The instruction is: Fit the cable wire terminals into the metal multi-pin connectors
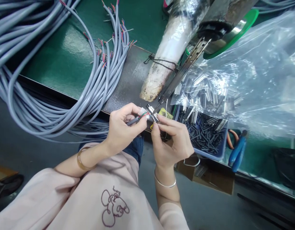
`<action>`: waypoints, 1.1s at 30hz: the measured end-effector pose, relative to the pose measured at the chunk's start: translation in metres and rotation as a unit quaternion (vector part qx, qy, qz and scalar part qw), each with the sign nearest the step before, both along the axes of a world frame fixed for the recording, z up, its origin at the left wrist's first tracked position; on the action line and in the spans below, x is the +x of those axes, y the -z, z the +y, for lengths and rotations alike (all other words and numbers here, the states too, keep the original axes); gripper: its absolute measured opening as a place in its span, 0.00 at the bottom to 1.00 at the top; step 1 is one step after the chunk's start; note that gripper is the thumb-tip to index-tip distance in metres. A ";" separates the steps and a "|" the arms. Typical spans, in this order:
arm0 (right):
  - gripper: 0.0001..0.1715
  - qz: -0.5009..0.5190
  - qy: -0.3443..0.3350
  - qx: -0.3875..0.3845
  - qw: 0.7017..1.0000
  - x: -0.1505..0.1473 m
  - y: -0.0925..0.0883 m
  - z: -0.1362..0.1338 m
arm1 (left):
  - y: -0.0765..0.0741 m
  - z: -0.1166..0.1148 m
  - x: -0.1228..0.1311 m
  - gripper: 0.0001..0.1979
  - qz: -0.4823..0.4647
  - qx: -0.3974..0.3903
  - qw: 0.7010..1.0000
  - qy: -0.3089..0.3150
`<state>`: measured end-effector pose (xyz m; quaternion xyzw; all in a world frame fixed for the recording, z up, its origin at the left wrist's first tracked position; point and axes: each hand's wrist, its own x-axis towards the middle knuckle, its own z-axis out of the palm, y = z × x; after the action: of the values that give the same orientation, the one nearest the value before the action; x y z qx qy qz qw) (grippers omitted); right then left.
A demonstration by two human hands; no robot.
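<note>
My left hand (122, 126) is closed on the end of a grey cable (132, 121), from which thin coloured wires (143, 115) fan out. White covers sit on its fingertips. My right hand (172, 137) pinches a metal multi-pin connector (152, 112) between thumb and fingers, and the wires meet its pin side. Just above the connector is the tip of a soldering iron (172, 81), which slants down from the upper right. A yellow sponge (165, 113) lies beside my right fingertips.
A bundle of grey cables (90, 105) loops over the left bench edge. A plastic-wrapped tube (164, 54) points down at the work. On the right stand a blue tray (220, 155) of black sleeves and connectors, a plastic bag (257, 73) and blue-handled pliers (238, 151); a cardboard box (218, 180) is below.
</note>
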<state>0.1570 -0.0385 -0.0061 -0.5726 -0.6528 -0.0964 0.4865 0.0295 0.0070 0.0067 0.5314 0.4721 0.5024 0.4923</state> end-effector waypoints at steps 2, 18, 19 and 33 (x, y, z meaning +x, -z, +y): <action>0.08 0.000 0.002 0.004 1.000 -0.001 -0.001 0.001 | -0.001 0.000 0.000 0.06 0.000 0.006 1.000 -0.001; 0.08 -0.005 0.005 -0.002 1.000 -0.002 -0.001 0.000 | 0.000 0.000 0.001 0.08 -0.029 -0.015 0.999 -0.001; 0.08 -0.004 0.006 0.000 1.000 -0.002 -0.002 0.000 | 0.000 0.001 0.001 0.08 -0.026 -0.013 1.000 -0.001; 0.10 -0.012 0.003 0.003 1.000 -0.001 -0.002 0.000 | 0.001 0.000 0.000 0.09 -0.030 -0.009 0.999 0.010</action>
<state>0.1557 -0.0383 -0.0043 -0.5716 -0.6565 -0.1066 0.4805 0.0296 0.0065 0.0056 0.5161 0.4562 0.5086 0.5165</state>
